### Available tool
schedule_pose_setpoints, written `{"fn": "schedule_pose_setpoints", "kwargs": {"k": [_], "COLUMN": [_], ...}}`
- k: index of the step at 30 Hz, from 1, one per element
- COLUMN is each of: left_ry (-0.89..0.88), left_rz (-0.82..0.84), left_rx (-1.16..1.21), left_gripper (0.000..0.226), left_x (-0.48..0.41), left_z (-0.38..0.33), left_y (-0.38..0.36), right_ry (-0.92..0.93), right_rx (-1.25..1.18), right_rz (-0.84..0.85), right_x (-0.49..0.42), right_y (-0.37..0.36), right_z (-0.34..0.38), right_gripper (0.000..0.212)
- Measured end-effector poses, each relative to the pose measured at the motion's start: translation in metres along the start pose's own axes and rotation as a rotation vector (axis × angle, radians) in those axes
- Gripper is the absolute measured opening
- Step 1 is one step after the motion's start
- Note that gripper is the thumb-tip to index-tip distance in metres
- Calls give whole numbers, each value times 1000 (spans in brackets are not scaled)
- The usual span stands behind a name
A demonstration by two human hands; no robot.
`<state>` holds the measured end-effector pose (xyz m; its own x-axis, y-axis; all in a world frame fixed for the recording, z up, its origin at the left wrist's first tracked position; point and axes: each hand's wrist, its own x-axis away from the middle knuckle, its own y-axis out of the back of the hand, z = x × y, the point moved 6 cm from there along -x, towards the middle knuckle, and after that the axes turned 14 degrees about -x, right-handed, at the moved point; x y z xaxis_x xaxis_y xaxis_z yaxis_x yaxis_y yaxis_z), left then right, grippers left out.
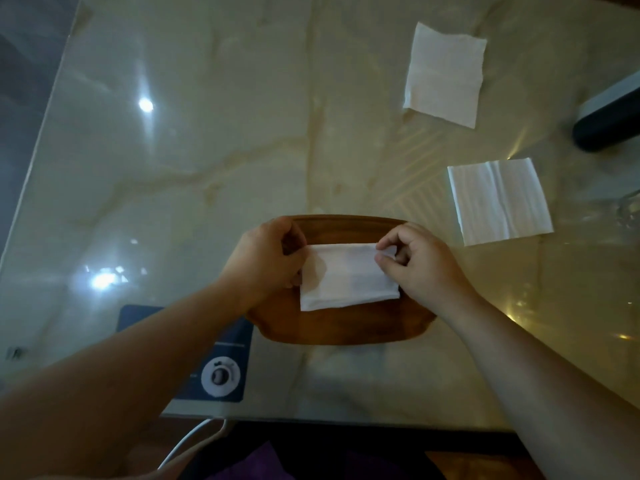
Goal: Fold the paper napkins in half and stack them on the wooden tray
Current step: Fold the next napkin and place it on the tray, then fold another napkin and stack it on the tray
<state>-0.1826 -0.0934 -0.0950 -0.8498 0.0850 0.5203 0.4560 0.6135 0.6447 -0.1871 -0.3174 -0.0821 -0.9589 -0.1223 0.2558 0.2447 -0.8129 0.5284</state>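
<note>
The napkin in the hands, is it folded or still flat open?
Folded. The napkin is a narrow band above the wooden tray, pinched by left hand and right hand.

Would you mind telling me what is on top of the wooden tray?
One folded napkin lies on the wooden tray, held at its ends by the left hand and right hand. Anything beneath it is hidden.

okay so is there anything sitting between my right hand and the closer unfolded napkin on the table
Nothing visible does. The right hand is pinching the folded napkin over the wooden tray, and only bare table lies between it and the nearer unfolded napkin. The glass object sits beyond that napkin, off the path.
</note>
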Motion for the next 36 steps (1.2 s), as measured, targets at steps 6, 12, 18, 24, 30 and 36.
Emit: {"fn": "schedule_pose_setpoints", "kwargs": {"k": [6,12,18,24,30,36], "left_ry": [-198,-403,-469,-518,-533,-455], "left_rz": [-121,-192,-152,-113,-87,-95], "left_rx": [-548,-673,-700,-710,-743,-794], "left_gripper": [10,17,24,24,24,34], "left_x": [3,-22,-57,-89,-116,-138], "left_z": [-27,-88,-152,-202,-241,-251], "left_y": [17,12,-13,-43,-72,-89], "right_ry": [165,129,-7,-88,-201,-317], "right_rx": [253,334,305,243,204,219], "right_rz": [89,-7,-119,-269,-382,-410], "right_x": [-8,-24,-35,-34,-24,-14], "right_y": [10,58,121,178,219,231], "right_z": [6,-7,-42,-81,-128,-165], "right_gripper": [22,32,35,35,33,31]}}
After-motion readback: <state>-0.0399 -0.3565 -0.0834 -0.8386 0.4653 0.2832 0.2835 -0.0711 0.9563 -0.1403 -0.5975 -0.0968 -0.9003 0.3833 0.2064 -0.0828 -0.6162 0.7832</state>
